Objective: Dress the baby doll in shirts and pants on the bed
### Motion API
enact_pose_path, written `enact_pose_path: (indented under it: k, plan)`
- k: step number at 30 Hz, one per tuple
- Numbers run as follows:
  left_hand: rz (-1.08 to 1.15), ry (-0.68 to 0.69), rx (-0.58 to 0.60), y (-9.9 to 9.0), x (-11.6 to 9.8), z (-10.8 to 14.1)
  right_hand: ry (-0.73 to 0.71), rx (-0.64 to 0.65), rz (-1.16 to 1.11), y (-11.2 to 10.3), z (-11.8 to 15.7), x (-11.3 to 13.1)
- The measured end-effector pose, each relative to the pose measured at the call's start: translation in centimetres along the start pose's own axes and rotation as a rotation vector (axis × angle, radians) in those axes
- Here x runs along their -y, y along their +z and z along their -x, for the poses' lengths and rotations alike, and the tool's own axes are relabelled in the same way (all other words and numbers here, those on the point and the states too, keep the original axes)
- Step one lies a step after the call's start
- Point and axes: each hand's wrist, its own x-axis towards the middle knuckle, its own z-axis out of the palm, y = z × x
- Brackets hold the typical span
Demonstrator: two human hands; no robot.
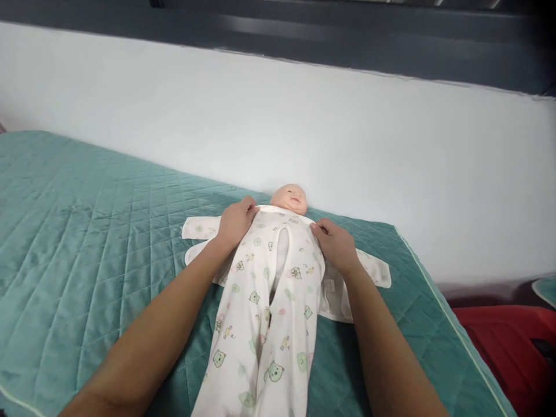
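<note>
A baby doll (pixel 290 198) lies face up, its head near the wall. White trousers (pixel 256 324) printed with green animals cover its front from just below the chin, the legs reaching toward me. Beneath them a white printed top (pixel 374 269) is spread, its sleeves out to both sides. My left hand (pixel 238 221) pinches the upper left corner of the trousers' waist. At the upper right corner, my right hand (pixel 335 242) grips the waistband between thumb and fingers. The doll's body is hidden under the cloth.
A green quilted cover (pixel 87 231) lies under everything, its edge running down on the right. Behind stands a white wall (pixel 347 145) with a dark beam (pixel 278 35) above. Something red (pixel 512 347) is at the lower right.
</note>
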Motion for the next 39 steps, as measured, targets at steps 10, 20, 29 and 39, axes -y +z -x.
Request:
enact_pose_path:
  k: [10, 20, 29, 39]
  plan:
    - [0.044, 0.288, 0.076, 0.5, -0.4, 0.0, 0.028, -0.020, -0.306, 1.3, 0.6, 1.1]
    - [0.435, 0.144, 0.266, -0.6, -1.6, -0.4, -0.033, 0.180, -0.412, 0.6, 0.3, 1.4]
    - [0.196, 0.034, 0.067, 1.2, -2.0, -1.8, 0.018, -0.132, -0.189, 1.9, -0.6, 2.6]
    - [0.289, 0.171, 0.081, 1.8, -0.7, -0.9, -0.024, -0.075, -0.405, 2.3, 0.0, 1.8]
